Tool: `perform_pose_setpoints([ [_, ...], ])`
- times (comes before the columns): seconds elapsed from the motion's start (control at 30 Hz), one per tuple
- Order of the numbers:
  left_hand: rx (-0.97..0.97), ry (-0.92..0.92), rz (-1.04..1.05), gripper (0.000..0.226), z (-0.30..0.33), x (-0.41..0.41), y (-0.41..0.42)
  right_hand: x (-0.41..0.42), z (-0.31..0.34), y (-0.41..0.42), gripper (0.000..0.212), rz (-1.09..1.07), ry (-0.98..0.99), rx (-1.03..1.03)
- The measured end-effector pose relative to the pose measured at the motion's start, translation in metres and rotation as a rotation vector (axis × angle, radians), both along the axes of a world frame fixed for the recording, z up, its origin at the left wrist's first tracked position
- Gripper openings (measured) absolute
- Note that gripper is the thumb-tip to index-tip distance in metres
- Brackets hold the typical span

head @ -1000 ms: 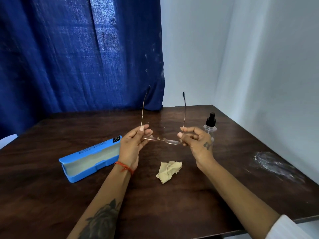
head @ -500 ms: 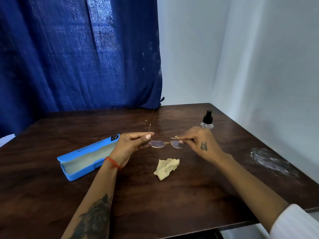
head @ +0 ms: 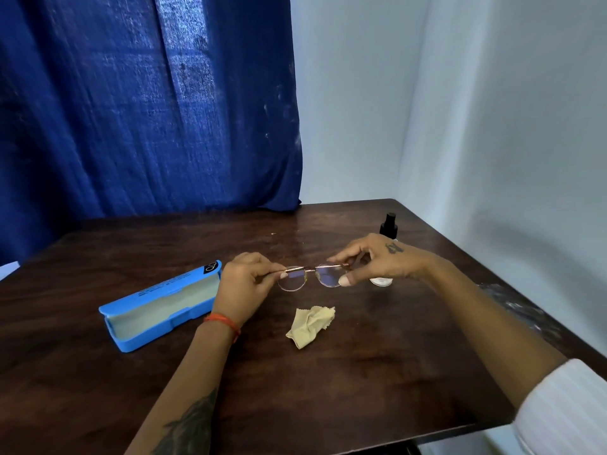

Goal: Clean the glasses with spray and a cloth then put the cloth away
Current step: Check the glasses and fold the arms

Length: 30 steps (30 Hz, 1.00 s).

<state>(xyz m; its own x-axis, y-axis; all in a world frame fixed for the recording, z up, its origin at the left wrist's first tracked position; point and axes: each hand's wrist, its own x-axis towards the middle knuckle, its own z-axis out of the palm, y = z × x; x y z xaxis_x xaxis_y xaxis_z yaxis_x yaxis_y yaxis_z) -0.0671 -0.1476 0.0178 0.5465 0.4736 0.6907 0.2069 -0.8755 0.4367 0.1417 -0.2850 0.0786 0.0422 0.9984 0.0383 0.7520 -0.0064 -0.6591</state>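
Thin gold-rimmed glasses (head: 308, 277) hang a little above the dark wooden table (head: 328, 382), their arms folded in. My left hand (head: 244, 285) pinches the left end of the frame and my right hand (head: 377, 262) pinches the right end. A crumpled beige cloth (head: 310, 326) lies on the table just below the glasses. A small clear spray bottle with a black cap (head: 388, 224) stands behind my right hand, mostly hidden by it.
An open blue glasses case (head: 157, 307) lies to the left of my left hand. A blue curtain (head: 147, 110) hangs behind the table. White walls close in at the back and right. A pale smear (head: 512, 300) marks the table's right edge.
The glasses' arms stood open and upright; both are now folded against the frame. My hands have turned the glasses so the lenses face me and hold them lower.
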Motion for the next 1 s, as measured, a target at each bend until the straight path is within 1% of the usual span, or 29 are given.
perform_pose_setpoints([
  [0.03, 0.054, -0.003, 0.012, 0.009, 0.0, 0.0, -0.001, 0.001, -0.001, -0.001, 0.032, -0.005, 0.047, 0.005],
  [0.07, 0.095, -0.004, 0.018, 0.009, 0.0, 0.0, -0.002, 0.0, -0.004, -0.001, 0.028, -0.026, 0.04, 0.048],
  [0.1, 0.132, -0.002, 0.024, 0.009, -0.001, 0.001, -0.004, -0.001, -0.008, 0.0, 0.025, -0.061, -0.028, 0.119],
  [0.2, 0.22, 0.035, 0.044, 0.013, -0.005, 0.003, -0.008, -0.008, -0.028, 0.005, 0.017, -0.142, -0.408, 0.385],
  [0.3, 0.237, 0.096, 0.05, 0.014, -0.008, 0.003, -0.01, -0.016, -0.047, 0.007, 0.011, -0.149, -0.745, 0.651],
  [0.4, 0.266, 0.175, 0.04, 0.017, -0.01, 0.003, -0.01, -0.017, -0.064, 0.008, 0.013, -0.124, -0.956, 0.751],
  [0.53, 0.284, 0.306, 0.038, 0.017, -0.013, 0.004, -0.014, -0.018, -0.076, 0.009, 0.015, -0.068, -1.13, 0.719],
  [0.7, 0.288, 0.356, 0.033, 0.016, -0.013, 0.004, -0.017, -0.02, -0.076, 0.007, 0.014, -0.032, -1.201, 0.675],
  [0.8, 0.282, 0.37, 0.025, 0.015, -0.013, 0.003, -0.019, -0.023, -0.076, 0.005, 0.013, -0.003, -1.239, 0.614],
  [0.87, 0.269, 0.375, 0.023, 0.015, -0.013, 0.001, -0.02, -0.026, -0.075, 0.003, 0.013, -0.011, -1.236, 0.542],
  [1.0, 0.236, 0.363, 0.034, 0.016, -0.015, -0.005, -0.023, -0.034, -0.074, -0.002, 0.012, -0.043, -1.113, 0.36],
])
